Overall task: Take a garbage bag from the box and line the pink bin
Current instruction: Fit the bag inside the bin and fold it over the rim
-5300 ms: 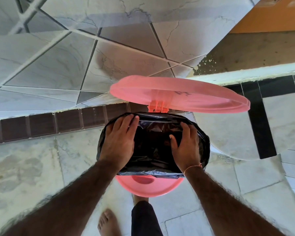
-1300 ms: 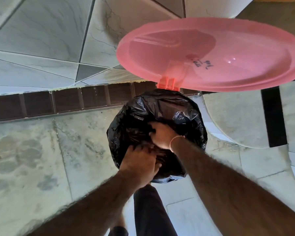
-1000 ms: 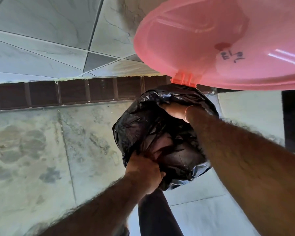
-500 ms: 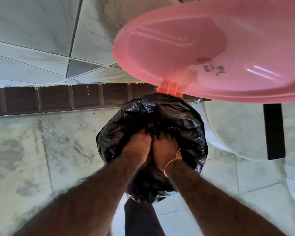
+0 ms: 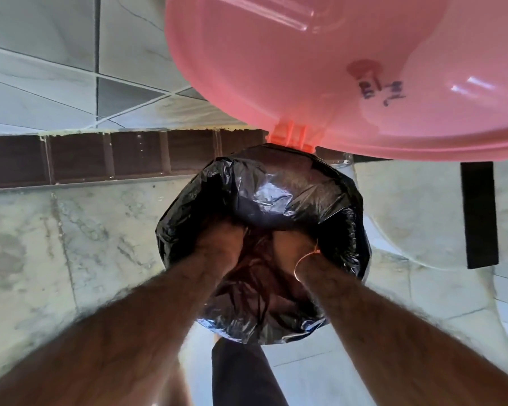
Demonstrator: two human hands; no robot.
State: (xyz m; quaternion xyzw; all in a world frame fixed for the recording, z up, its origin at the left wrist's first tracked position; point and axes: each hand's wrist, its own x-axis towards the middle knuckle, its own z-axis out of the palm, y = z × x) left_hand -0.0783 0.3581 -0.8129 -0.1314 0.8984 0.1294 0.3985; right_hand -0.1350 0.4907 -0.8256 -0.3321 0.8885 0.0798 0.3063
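Note:
The pink bin stands on the floor below me with its lid (image 5: 335, 68) swung up on the hinge (image 5: 291, 136). A black garbage bag (image 5: 276, 189) is draped over the bin's rim and hides its body. Both my arms reach down into the bag's mouth. My left hand (image 5: 220, 244) and my right hand (image 5: 291, 247), which has a thin thread at the wrist, are sunk side by side into the plastic. The bag's far fold covers the fingers of both hands. No box is in view.
A dark brown tile skirting (image 5: 100, 159) runs along the wall behind the bin, with grey wall tiles (image 5: 41, 68) above. Marbled floor (image 5: 56, 244) lies to the left. A black strip (image 5: 478, 215) stands at the right. My dark trouser leg (image 5: 241, 376) is just under the bin.
Both hands have pushed deeper into the bag, so the fingers are now covered. My head has come closer, and the lid fills more of the upper right.

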